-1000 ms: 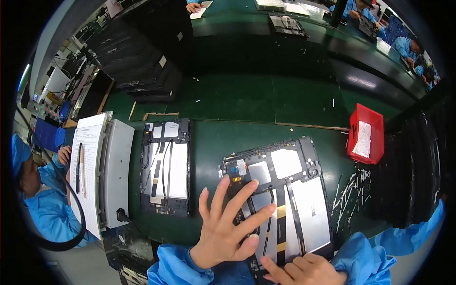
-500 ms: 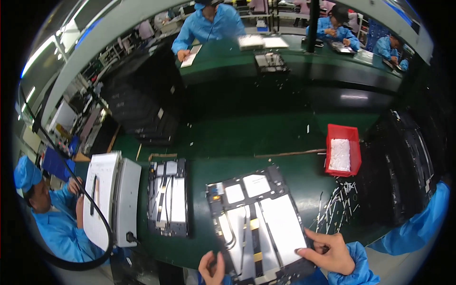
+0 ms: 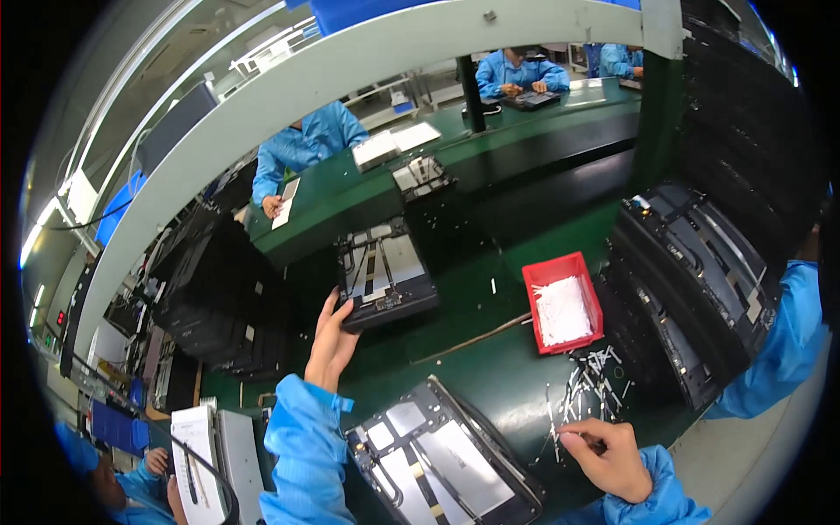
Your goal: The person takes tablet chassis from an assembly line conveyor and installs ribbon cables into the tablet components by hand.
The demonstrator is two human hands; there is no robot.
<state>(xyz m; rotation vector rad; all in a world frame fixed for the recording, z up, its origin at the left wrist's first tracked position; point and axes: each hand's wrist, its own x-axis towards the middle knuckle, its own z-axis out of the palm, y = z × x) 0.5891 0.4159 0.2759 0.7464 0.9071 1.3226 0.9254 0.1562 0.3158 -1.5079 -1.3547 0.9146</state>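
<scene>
My left hand reaches out over the table and grips the near left corner of a black tray that carries an opened flat electronic device with silver panels. In front of me lies another opened device with silver plates and dark cables, partly cut off by the lower edge. My right hand is beside its right edge, thumb and forefinger pinched together above a scatter of thin white strips. Whether a strip is between those fingertips I cannot make out.
A red bin of white pieces stands past the strips. Stacks of black trays rise at the right and left. A white box with papers is at lower left. Co-workers in blue sit across the green bench and at lower left.
The view has turned. My left hand has left the front device and now grips another device's tray farther out. My right hand has come off the front device to the strips.
</scene>
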